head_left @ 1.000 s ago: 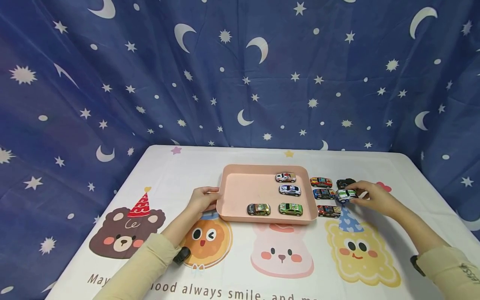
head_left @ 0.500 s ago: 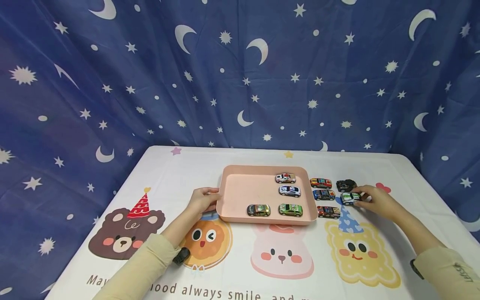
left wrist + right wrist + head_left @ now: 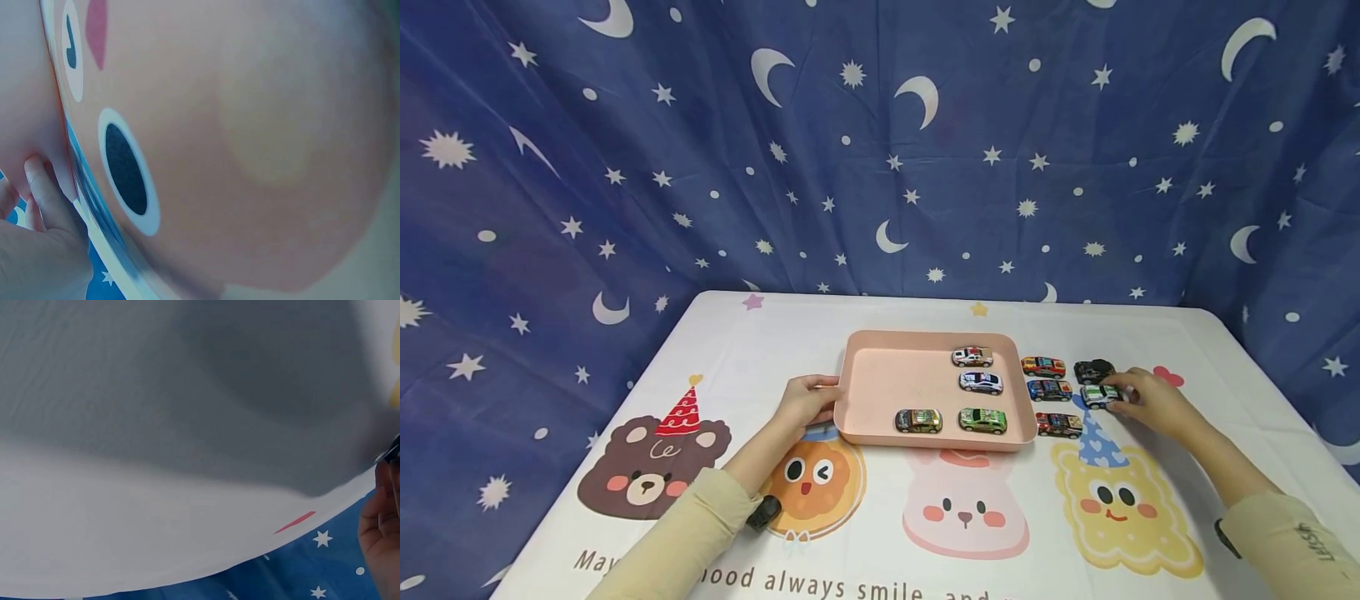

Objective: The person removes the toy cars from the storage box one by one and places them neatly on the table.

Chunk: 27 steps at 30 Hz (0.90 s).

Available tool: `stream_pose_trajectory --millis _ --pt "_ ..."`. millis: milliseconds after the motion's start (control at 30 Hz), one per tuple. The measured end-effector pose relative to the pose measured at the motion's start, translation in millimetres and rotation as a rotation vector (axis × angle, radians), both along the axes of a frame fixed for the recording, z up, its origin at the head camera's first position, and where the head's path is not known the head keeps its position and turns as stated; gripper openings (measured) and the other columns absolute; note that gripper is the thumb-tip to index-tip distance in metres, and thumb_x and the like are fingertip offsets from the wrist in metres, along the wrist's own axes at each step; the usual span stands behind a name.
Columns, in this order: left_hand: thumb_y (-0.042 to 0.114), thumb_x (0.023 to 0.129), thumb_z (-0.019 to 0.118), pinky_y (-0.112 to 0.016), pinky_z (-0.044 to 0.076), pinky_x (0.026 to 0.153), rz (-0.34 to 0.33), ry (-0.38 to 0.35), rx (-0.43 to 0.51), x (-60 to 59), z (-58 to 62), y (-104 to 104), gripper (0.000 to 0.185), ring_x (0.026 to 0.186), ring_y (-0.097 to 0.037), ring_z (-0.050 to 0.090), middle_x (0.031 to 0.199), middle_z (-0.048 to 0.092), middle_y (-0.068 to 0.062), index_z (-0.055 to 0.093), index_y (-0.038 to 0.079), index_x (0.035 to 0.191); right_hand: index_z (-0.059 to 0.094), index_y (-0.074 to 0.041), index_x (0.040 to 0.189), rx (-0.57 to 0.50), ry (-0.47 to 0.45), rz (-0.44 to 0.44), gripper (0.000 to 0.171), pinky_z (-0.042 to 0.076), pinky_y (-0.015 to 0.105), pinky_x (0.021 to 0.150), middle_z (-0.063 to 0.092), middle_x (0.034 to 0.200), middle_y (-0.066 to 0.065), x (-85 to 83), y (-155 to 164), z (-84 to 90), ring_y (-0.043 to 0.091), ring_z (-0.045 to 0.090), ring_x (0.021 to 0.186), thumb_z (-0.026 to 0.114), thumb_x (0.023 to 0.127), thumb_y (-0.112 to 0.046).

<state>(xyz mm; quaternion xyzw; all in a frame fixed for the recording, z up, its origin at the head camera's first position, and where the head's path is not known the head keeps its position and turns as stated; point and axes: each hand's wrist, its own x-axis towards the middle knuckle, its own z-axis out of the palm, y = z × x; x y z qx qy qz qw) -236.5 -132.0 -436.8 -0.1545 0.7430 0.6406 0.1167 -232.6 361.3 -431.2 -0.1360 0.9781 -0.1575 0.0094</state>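
Observation:
My left hand (image 3: 805, 402) grips the left rim of a pink tray (image 3: 880, 375); the left wrist view has its thumb and fingers on the tray's wall (image 3: 31, 112). To the tray's right, my right hand (image 3: 1156, 407) pinches a white-and-green toy car (image 3: 1097, 397) by its right end. This car stands just in front of a black toy car (image 3: 1092, 372). At the right wrist view's edge, only part of the hand (image 3: 382, 531) and a sliver of the car (image 3: 394, 450) show.
Inside the tray are a white-and-red car (image 3: 972, 357), a white-and-blue car (image 3: 981, 382), a green car (image 3: 982, 420) and a gold-and-black car (image 3: 918, 421). Beside its right wall stand a red-and-yellow car (image 3: 1042, 367), a blue car (image 3: 1049, 390) and a red-and-black car (image 3: 1059, 425).
My right hand has shifted the white-and-green car slightly right and down, away from the blue car, and then held there. My left hand and the tray have stayed put.

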Motion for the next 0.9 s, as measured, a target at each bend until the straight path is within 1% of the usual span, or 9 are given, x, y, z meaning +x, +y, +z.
stream_pose_trajectory --millis 133,267,533,767,900 --pt "0.006 0.086 0.066 -0.015 0.055 0.052 0.002 0.004 -0.005 0.2 0.3 1 0.033 0.059 -0.004 0.062 0.081 0.067 -0.004 0.062 -0.002 0.117 0.062 0.007 0.108 0.021 0.013 -0.002 0.037 0.053 0.043 0.065 0.06 0.092 0.021 0.6 0 1.6 0.026 0.056 0.075 0.073 0.077 -0.01" --pt "0.006 0.086 0.065 -0.016 0.055 0.053 0.001 0.003 -0.015 -0.4 -0.4 3 0.032 0.06 -0.005 0.062 0.083 0.067 -0.006 0.062 -0.002 0.117 0.062 0.007 0.106 0.045 0.019 -0.001 0.036 0.053 0.051 0.07 0.062 0.092 0.022 1.8 -1 3.4 0.033 0.059 0.082 0.074 0.076 -0.01" --pt "0.007 0.086 0.065 -0.016 0.055 0.053 -0.013 0.014 -0.027 -0.1 0.5 5 0.032 0.059 -0.005 0.062 0.084 0.068 -0.007 0.062 -0.002 0.116 0.063 0.004 0.104 0.072 0.031 0.003 0.033 0.053 0.053 0.07 0.062 0.095 0.022 4.7 -1 9.1 0.038 0.06 0.086 0.073 0.077 -0.012" --pt "0.006 0.086 0.064 -0.017 0.056 0.054 -0.02 0.01 -0.033 -0.6 2.6 2 0.032 0.061 -0.005 0.063 0.088 0.069 -0.01 0.062 -0.002 0.117 0.064 0.002 0.104 0.078 0.105 0.028 0.029 0.054 0.05 0.068 0.064 0.097 0.02 5.1 -7 17.7 0.035 0.062 0.084 0.072 0.078 -0.01" --pt "0.007 0.086 0.064 -0.016 0.057 0.055 -0.029 0.008 -0.045 -1.0 3.8 1 0.033 0.063 -0.005 0.063 0.089 0.069 -0.01 0.061 -0.002 0.117 0.064 0.001 0.104 0.097 0.102 0.02 0.029 0.053 0.049 0.067 0.064 0.097 0.019 4.8 -11 22.1 0.034 0.061 0.084 0.071 0.079 -0.009"
